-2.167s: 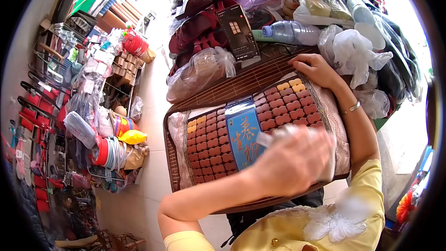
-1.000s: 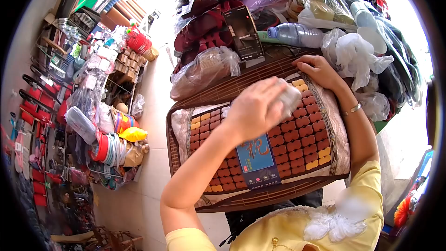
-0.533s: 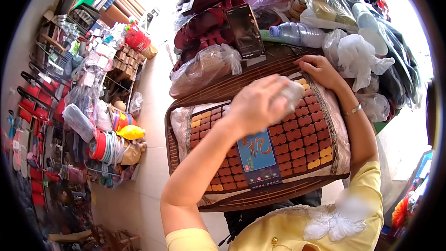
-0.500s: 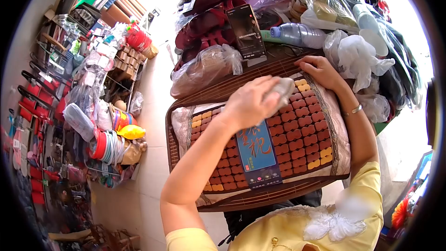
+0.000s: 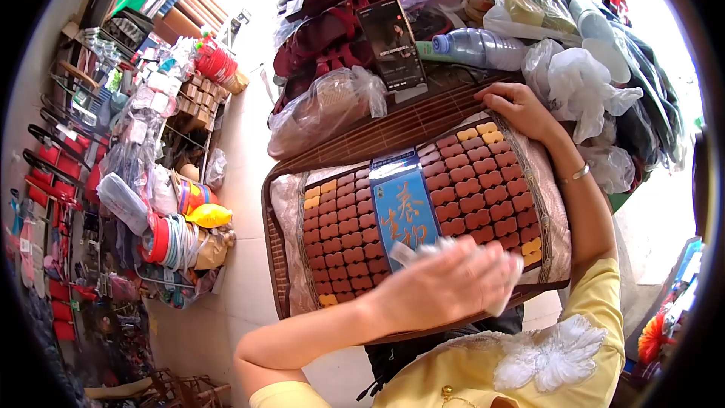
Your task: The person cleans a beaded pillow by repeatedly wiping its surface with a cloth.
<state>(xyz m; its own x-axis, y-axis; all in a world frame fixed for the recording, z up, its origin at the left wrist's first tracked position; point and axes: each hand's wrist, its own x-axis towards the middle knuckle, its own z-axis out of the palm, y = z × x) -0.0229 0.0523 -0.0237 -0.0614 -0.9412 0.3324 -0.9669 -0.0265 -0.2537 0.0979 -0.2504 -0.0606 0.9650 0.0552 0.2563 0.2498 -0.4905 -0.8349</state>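
A pillow [image 5: 332, 242] faced with brown and yellow tiles, with a blue paper band [image 5: 404, 200] round its middle, lies on a brown woven mat [image 5: 377, 132]. Over the lower right part of the tiles, my left hand [image 5: 453, 287] is closed on a crumpled whitish cloth [image 5: 502, 298], which sticks out on both sides of the fingers. My right hand [image 5: 521, 109] is at the top right corner of the pillow, its fingers bent together over the edge.
Behind the mat are a phone-like black panel [image 5: 391, 45], a plastic bottle [image 5: 483, 49], dark red sandals [image 5: 321, 38], a bagged item [image 5: 325, 109] and white plastic bags [image 5: 578, 87]. Shelves of mixed goods [image 5: 151, 151] line the left side beside a tiled floor [image 5: 249, 272].
My left hand has moved with the cloth from the pillow's upper part down to its lower right, uncovering the top of the blue band. My right hand has stayed at the corner.
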